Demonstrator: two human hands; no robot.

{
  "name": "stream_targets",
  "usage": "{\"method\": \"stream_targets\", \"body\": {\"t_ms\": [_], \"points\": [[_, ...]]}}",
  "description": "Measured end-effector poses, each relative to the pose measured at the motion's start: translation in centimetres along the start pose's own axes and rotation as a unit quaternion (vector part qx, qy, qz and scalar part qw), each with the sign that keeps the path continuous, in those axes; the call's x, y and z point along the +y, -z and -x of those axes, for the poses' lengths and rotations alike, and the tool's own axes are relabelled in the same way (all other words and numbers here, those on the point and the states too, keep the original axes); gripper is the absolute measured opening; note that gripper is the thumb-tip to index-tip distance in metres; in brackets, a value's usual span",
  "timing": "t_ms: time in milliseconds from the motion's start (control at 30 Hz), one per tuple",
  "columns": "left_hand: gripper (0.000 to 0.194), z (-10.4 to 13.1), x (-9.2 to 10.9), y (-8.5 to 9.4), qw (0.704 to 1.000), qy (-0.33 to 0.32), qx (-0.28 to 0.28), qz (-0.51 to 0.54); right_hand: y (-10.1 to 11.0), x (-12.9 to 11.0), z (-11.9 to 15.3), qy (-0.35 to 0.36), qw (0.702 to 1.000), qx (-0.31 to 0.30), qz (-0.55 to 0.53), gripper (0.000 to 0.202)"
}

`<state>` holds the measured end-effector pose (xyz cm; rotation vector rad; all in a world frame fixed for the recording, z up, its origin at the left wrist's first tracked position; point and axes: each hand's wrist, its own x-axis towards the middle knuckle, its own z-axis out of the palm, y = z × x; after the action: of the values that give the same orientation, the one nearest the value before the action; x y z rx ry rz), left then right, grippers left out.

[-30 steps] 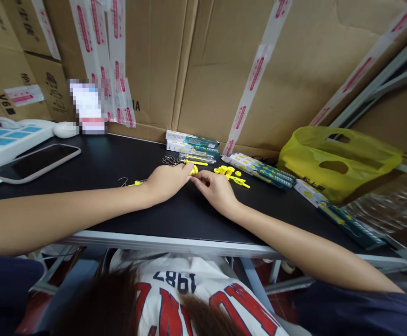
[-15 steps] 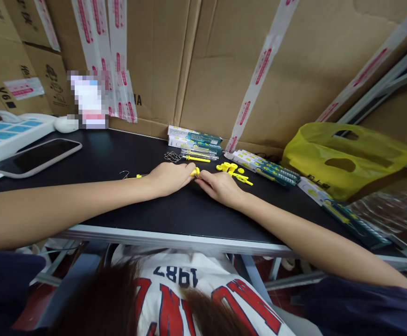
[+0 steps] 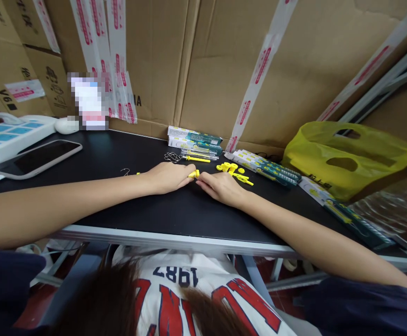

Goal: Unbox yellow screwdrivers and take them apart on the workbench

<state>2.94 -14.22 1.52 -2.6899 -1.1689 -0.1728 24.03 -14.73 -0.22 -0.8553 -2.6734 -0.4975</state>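
Observation:
Closed around a small yellow plastic piece (image 3: 193,174) is my left hand (image 3: 170,178), over the middle of the black table. The piece's end sticks out past my thumb and fingers. My right hand (image 3: 219,186) is pinched at that end, its fingertips pressed together; whatever lies between them is too small to make out. Left of my left hand, a thin wire hook (image 3: 125,172) and a bit of yellow show, partly hidden by my wrist. Loose yellow plastic parts (image 3: 232,171) lie just beyond my right hand. Behind both hands rest clear tubes with a yellow stick (image 3: 198,159) and wire loops (image 3: 171,157).
Printed boxes (image 3: 194,138) are stacked at the back, with more boxes (image 3: 264,167) to the right. A yellow plastic bag (image 3: 347,156) stands at the right. A phone (image 3: 37,157) and a white power strip (image 3: 17,135) lie at the left. Cardboard (image 3: 238,70) walls the back.
The yellow piece in my left hand has tilted slightly, and its end has turned a little. Both hands stay in nearly the same place.

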Motion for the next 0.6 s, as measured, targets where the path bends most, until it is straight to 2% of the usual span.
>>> {"method": "stream_targets", "body": {"t_ms": [167,333,500,600], "points": [[0.024,0.2,0.3,-0.2,1.0,-0.009,0.022,-0.017,0.0,-0.1,-0.1,-0.004,1.0,0.01,0.008,0.035],[0.027,-0.1,1.0,-0.6,0.994,0.016,0.068,-0.089,-0.3,-0.4,-0.3,-0.072,0.996,0.041,-0.017,0.028],[0.027,-0.3,1.0,-0.6,0.996,0.021,0.056,-0.064,-0.3,-0.3,-0.3,-0.064,0.997,0.04,-0.03,0.026],[0.028,-0.2,1.0,-0.7,0.994,0.019,0.071,-0.083,-0.3,-0.4,-0.4,-0.074,0.996,0.036,-0.025,0.025]]}}
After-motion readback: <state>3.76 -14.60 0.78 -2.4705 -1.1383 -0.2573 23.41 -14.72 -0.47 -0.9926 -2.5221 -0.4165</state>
